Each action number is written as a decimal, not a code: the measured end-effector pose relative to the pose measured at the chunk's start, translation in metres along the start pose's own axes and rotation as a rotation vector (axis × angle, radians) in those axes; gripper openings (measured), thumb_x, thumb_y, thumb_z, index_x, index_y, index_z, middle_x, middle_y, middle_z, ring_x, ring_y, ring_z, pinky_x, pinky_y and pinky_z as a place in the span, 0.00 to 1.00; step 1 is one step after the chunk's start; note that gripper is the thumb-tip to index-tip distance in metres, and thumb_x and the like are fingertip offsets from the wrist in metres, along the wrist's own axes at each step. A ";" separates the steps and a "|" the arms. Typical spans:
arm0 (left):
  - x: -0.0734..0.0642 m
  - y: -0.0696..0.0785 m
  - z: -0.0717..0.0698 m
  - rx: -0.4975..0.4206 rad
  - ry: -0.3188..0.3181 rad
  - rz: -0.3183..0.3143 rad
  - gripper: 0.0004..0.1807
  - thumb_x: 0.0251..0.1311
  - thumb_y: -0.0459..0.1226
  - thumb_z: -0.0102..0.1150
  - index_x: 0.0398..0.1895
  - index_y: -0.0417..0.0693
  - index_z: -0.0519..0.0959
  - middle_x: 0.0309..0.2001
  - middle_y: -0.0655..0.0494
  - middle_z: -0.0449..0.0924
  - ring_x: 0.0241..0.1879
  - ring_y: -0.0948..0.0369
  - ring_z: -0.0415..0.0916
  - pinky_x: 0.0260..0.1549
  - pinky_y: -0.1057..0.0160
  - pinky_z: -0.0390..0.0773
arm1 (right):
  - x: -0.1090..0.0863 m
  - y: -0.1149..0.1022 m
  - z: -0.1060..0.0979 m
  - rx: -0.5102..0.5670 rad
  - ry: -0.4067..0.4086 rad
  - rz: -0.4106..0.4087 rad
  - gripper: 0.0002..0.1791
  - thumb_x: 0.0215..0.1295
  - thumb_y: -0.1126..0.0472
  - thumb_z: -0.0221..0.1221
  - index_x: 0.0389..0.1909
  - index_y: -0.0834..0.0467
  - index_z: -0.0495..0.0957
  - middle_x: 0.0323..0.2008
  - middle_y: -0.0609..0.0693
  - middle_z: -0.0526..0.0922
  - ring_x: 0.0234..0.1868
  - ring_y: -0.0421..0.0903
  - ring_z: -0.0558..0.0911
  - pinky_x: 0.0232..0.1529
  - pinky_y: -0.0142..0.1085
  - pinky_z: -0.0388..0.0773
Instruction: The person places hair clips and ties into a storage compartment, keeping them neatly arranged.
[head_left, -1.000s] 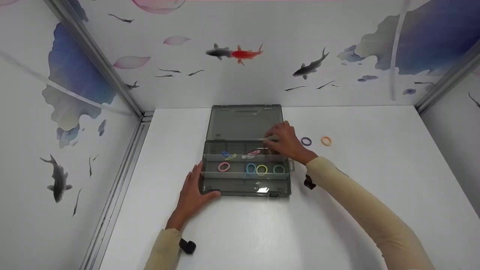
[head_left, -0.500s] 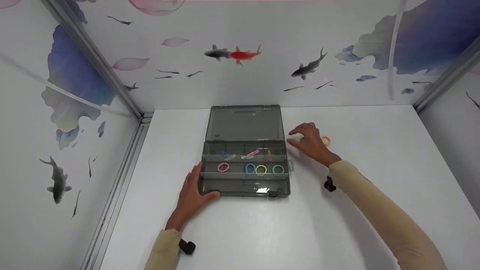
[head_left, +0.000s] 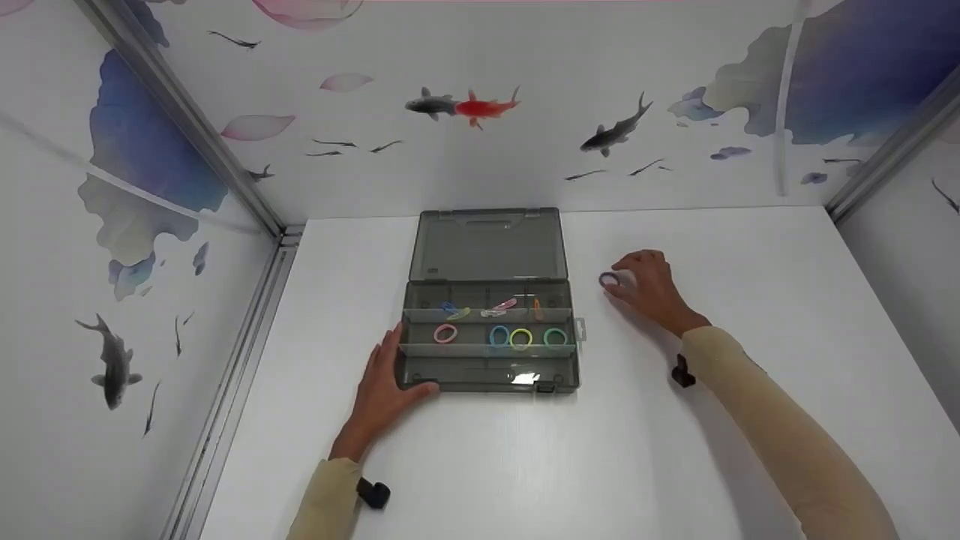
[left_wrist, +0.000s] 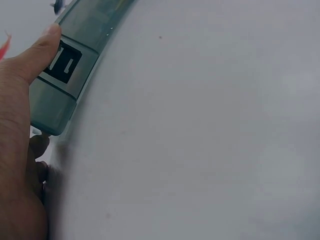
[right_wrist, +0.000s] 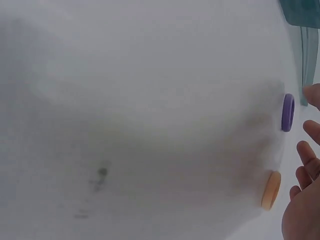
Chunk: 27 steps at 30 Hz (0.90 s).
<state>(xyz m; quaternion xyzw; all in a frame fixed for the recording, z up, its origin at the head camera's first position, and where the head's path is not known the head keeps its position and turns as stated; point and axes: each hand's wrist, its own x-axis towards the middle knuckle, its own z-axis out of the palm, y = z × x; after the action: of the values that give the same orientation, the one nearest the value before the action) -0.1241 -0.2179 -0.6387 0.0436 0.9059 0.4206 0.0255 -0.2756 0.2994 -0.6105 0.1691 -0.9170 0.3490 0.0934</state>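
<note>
A smoky see-through storage box [head_left: 487, 373] lies with its lid [head_left: 487, 247] folded back. My left hand [head_left: 381, 397] holds its front left corner, the thumb [left_wrist: 41, 52] on the front wall and the fingers along the side. To the right of the box, my right hand [head_left: 652, 289] has thumb and fingertips spread close about a purple ring-shaped band [right_wrist: 287, 112], like a hair tie. In the right wrist view a gap shows between fingers and band. An orange band [right_wrist: 271, 190] lies near the hand; the hand hides it in the head view.
The middle row of the box holds a pink band [head_left: 445, 334], a blue band [head_left: 499, 337], a yellow band [head_left: 520, 339] and a green band [head_left: 555, 338]. Several slim coloured clip-like pieces, one pink [head_left: 501, 306], lie in the back row. A patterned wall [head_left: 525, 165] stands behind.
My right hand has gone from over the box's back row to the purple band on the right, uncovering an orange piece in that row. My left hand stays at the corner.
</note>
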 end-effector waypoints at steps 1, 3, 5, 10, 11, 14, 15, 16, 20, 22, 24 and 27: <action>0.000 -0.001 0.000 0.000 0.001 0.002 0.69 0.55 0.66 0.80 0.93 0.68 0.46 0.91 0.47 0.46 0.87 0.34 0.41 0.77 0.22 0.52 | 0.000 0.002 0.000 -0.020 0.003 -0.012 0.18 0.67 0.67 0.76 0.52 0.73 0.87 0.56 0.72 0.82 0.66 0.73 0.70 0.68 0.70 0.62; 0.000 -0.001 0.000 -0.001 0.004 0.009 0.68 0.56 0.66 0.80 0.93 0.67 0.46 0.91 0.47 0.46 0.87 0.35 0.42 0.77 0.22 0.52 | 0.000 0.005 0.000 -0.058 0.008 -0.034 0.19 0.66 0.66 0.77 0.53 0.73 0.86 0.57 0.73 0.82 0.66 0.74 0.70 0.67 0.72 0.62; 0.001 -0.002 0.000 -0.005 0.006 0.013 0.68 0.56 0.66 0.80 0.93 0.67 0.46 0.91 0.48 0.46 0.87 0.36 0.42 0.77 0.22 0.52 | 0.001 0.006 0.001 -0.067 0.006 -0.029 0.20 0.65 0.65 0.78 0.53 0.73 0.86 0.58 0.73 0.81 0.68 0.75 0.69 0.69 0.73 0.60; 0.000 -0.003 0.001 0.003 0.011 0.024 0.68 0.56 0.66 0.80 0.93 0.67 0.46 0.91 0.47 0.46 0.87 0.35 0.43 0.76 0.21 0.54 | 0.001 0.009 0.003 -0.081 -0.025 0.005 0.19 0.66 0.64 0.77 0.52 0.71 0.86 0.62 0.74 0.79 0.74 0.75 0.66 0.76 0.74 0.52; 0.000 -0.004 0.001 0.006 0.012 0.025 0.68 0.56 0.66 0.80 0.93 0.67 0.46 0.91 0.47 0.46 0.87 0.35 0.43 0.76 0.21 0.54 | 0.002 0.009 0.003 -0.084 -0.032 0.013 0.19 0.67 0.63 0.77 0.52 0.71 0.87 0.62 0.74 0.79 0.75 0.75 0.65 0.77 0.74 0.51; 0.000 -0.004 0.001 0.012 0.011 0.025 0.68 0.57 0.66 0.79 0.93 0.69 0.46 0.91 0.48 0.46 0.87 0.35 0.43 0.75 0.21 0.54 | 0.002 0.009 0.003 -0.083 -0.049 0.043 0.18 0.69 0.63 0.76 0.52 0.70 0.87 0.64 0.73 0.78 0.77 0.74 0.64 0.78 0.73 0.49; 0.000 -0.004 0.001 0.013 0.010 0.023 0.68 0.57 0.66 0.79 0.93 0.69 0.45 0.91 0.48 0.46 0.87 0.35 0.43 0.75 0.20 0.54 | 0.002 0.008 0.003 -0.080 -0.055 0.056 0.18 0.69 0.62 0.75 0.52 0.70 0.87 0.65 0.73 0.78 0.76 0.74 0.64 0.78 0.73 0.50; -0.001 -0.004 0.001 0.014 0.009 0.022 0.68 0.57 0.66 0.79 0.93 0.70 0.45 0.91 0.48 0.46 0.87 0.35 0.43 0.75 0.20 0.54 | 0.001 0.008 0.003 -0.080 -0.062 0.070 0.17 0.70 0.62 0.75 0.52 0.69 0.87 0.65 0.72 0.77 0.76 0.73 0.64 0.77 0.72 0.50; -0.001 -0.002 0.000 0.004 0.005 0.016 0.68 0.57 0.67 0.79 0.93 0.71 0.45 0.91 0.48 0.45 0.87 0.35 0.43 0.75 0.19 0.53 | 0.000 0.003 0.003 -0.085 -0.070 0.108 0.15 0.72 0.60 0.74 0.50 0.68 0.88 0.61 0.69 0.79 0.69 0.69 0.66 0.71 0.70 0.56; -0.001 -0.002 0.000 0.000 0.003 0.015 0.68 0.56 0.67 0.79 0.93 0.71 0.45 0.91 0.48 0.45 0.87 0.35 0.42 0.75 0.19 0.53 | 0.000 0.001 0.003 -0.103 -0.060 0.105 0.13 0.72 0.60 0.73 0.49 0.67 0.89 0.57 0.68 0.80 0.66 0.67 0.68 0.67 0.68 0.60; -0.001 -0.002 0.000 -0.007 0.001 0.013 0.68 0.56 0.67 0.79 0.92 0.72 0.45 0.91 0.48 0.45 0.87 0.35 0.42 0.75 0.19 0.53 | -0.001 0.000 0.003 -0.121 -0.043 0.094 0.13 0.72 0.60 0.74 0.47 0.66 0.90 0.54 0.67 0.82 0.62 0.66 0.70 0.63 0.66 0.62; -0.001 -0.003 0.000 -0.004 -0.001 0.011 0.68 0.56 0.67 0.79 0.92 0.72 0.44 0.91 0.48 0.45 0.87 0.35 0.41 0.75 0.19 0.52 | -0.002 0.000 0.004 -0.130 -0.018 0.075 0.12 0.71 0.61 0.74 0.46 0.66 0.90 0.52 0.66 0.83 0.60 0.66 0.71 0.60 0.64 0.62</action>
<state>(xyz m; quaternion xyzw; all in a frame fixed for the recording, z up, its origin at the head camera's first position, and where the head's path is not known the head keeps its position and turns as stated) -0.1233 -0.2197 -0.6409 0.0490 0.9048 0.4224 0.0239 -0.2742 0.2971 -0.6133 0.1311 -0.9443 0.2903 0.0830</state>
